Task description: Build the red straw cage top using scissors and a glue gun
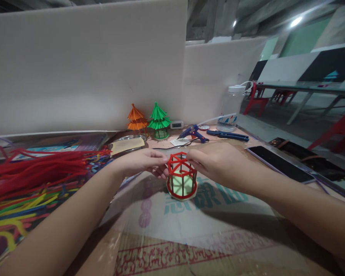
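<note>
A small red cage-like frame (182,176) with brown posts stands upright on a pale, many-sided base in front of me. At its upper left side, my left hand (152,163) has its fingers curled against the red rim. My right hand (209,161) pinches at the upper right of the same rim, its fingertips partly hidden behind the knuckles. Behind the hands are an orange tiered tower (137,118) and a green one (159,122). A blue glue gun (193,133) lies just beyond my right hand.
Red and multicoloured pipe cleaners (40,172) pile up at the left. A shallow tray (128,145) sits behind my left hand. At the right are blue pliers (227,135), a clear bottle (230,109), a phone (280,163) and a dark case (310,159). A pale panel (86,69) rises behind.
</note>
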Tool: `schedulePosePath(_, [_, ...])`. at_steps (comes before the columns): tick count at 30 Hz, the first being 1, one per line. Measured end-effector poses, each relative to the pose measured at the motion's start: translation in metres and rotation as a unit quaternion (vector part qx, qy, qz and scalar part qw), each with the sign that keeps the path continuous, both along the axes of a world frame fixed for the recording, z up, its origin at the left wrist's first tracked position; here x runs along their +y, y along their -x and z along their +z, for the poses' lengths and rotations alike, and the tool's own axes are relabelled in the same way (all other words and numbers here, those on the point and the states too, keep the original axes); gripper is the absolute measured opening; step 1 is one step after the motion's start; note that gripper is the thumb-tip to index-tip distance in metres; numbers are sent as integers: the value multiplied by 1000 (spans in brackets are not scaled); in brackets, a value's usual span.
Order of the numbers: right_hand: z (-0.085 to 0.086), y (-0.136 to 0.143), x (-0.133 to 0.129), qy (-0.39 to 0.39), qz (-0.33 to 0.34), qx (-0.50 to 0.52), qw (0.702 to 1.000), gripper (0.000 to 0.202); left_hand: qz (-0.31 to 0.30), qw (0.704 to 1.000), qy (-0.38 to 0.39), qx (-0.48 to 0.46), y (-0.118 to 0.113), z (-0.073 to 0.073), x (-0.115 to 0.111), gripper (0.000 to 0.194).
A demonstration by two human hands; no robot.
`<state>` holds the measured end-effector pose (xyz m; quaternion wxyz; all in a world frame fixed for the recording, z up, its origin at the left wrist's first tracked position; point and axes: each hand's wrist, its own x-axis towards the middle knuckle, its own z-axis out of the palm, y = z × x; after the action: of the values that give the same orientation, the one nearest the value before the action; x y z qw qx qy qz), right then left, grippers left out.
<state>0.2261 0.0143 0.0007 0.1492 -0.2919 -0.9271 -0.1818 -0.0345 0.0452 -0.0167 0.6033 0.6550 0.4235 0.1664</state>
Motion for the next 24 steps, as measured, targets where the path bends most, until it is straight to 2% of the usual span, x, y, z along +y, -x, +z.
schedulePosePath(4, [-1, 0, 1, 7, 9, 1, 1000, 16, 2, 1000, -10, 8, -2, 1, -1, 44])
schedulePosePath(12, [4, 0, 0, 12, -20, -12, 1000, 17, 8, 999, -42, 23, -5, 1, -2, 44])
schedulePosePath(18, [12, 2, -2, 63, -49, 11, 997, 19, 6, 998, -59, 36, -6, 2, -2, 43])
schedulePosePath(24, [15, -11, 7, 114, -70, 53, 990, 19, 6, 997, -61, 42, -7, 3, -3, 43])
